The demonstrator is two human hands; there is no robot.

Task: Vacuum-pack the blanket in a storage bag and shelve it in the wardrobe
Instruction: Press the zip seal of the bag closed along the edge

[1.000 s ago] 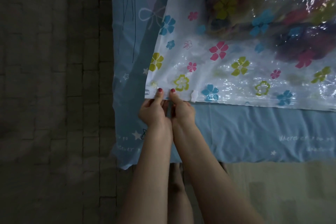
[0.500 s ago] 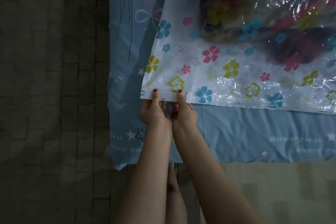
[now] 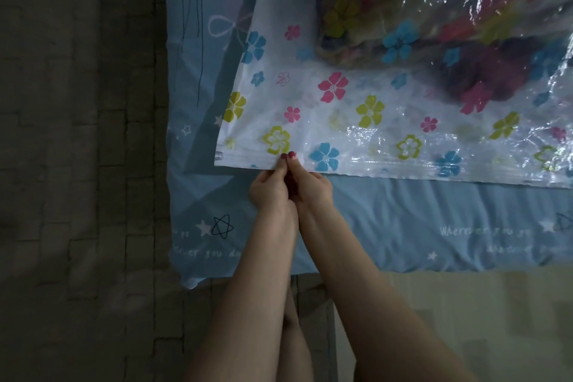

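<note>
A clear plastic storage bag [image 3: 366, 121] printed with coloured flowers lies flat on the blue bed sheet [image 3: 418, 226]. A dark, multicoloured blanket [image 3: 449, 40] shows through the plastic at the upper right. My left hand [image 3: 269, 187] and my right hand [image 3: 310, 186] sit side by side at the bag's near edge. Both thumbs lie on top of the zip strip [image 3: 245, 160] and the curled fingers go under it, pinching the strip. The fingertips below the plastic are hidden.
The bed's left edge runs down at about a third of the view, with dark tiled floor [image 3: 77, 164] beyond it. Pale floor [image 3: 465, 319] lies below the bed's near edge. My legs [image 3: 291, 335] stand between the arms.
Both hands have slid to the right along the zip strip, away from the bag's left corner. The thumbs now sit close together; half a second ago they were spread apart.
</note>
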